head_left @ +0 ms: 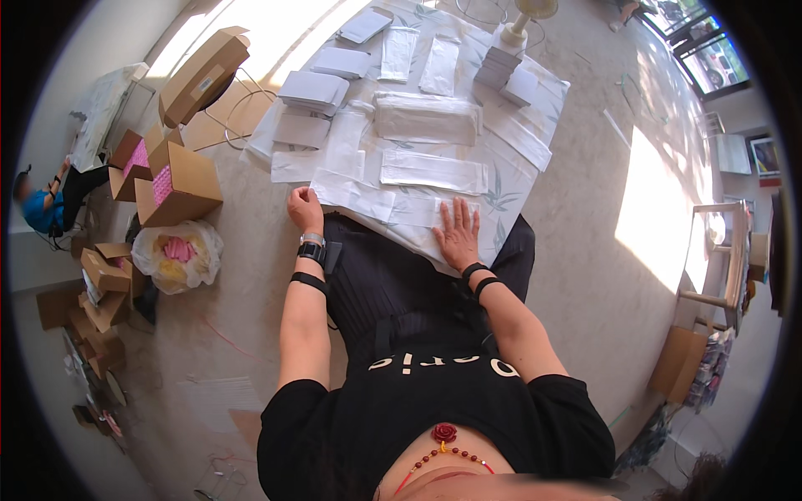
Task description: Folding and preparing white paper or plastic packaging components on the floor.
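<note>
We're over a pale floor (585, 250), sunlight patches bright on it. Open cardboard boxes (175, 179) crowd the left, a window (710, 58) sits top right, and a small wooden table (718, 259) stands at the right.

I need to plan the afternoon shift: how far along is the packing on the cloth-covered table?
Looks done: grey flat packets stacked at the table's far left, and filled white bags lying mid-table. In hand: the left hand grips the edge of a white paper bag while the right hand presses flat on a clear plastic sleeve. Likely left: pink items in open cardboard boxes on the floor.
</note>
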Tool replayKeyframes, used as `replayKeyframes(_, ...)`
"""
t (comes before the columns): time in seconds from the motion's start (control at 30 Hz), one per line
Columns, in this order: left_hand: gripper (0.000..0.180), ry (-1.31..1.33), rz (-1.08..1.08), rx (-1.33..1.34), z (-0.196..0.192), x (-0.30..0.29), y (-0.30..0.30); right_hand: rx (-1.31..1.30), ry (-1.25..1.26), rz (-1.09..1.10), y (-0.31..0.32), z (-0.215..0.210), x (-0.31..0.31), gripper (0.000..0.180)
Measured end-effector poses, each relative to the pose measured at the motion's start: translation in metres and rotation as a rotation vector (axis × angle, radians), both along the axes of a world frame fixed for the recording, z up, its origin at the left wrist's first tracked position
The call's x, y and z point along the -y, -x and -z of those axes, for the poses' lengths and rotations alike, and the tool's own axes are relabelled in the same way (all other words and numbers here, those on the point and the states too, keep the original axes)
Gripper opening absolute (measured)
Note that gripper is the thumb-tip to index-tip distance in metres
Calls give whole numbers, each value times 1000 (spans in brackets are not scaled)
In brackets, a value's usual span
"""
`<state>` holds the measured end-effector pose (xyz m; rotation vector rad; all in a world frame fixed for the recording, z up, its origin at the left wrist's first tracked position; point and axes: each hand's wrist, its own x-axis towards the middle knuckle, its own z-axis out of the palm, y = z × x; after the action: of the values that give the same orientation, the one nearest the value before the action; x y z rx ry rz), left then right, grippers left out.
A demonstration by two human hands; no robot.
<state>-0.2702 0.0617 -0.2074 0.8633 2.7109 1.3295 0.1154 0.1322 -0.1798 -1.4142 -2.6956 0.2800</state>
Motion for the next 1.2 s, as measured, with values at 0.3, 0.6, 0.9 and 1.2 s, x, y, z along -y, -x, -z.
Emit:
replayKeyframes(0.3,14,-253,93,289,-77,-9,-56,-37,-60,5,17,-32,-4,79)
replayKeyframes(0.6,15,-460,480,-13,-147,-26,-174,-812,792,214,109,-151,-42,48)
replayKeyframes(0.9,90,-322,312,-17,-89,-7,-211,-949,630,204,67,-138,-64,24)
replayKeyframes(1.2,73,77,260,41,-26,-7,-217,-1028,771,176,15,-172,-75,26)
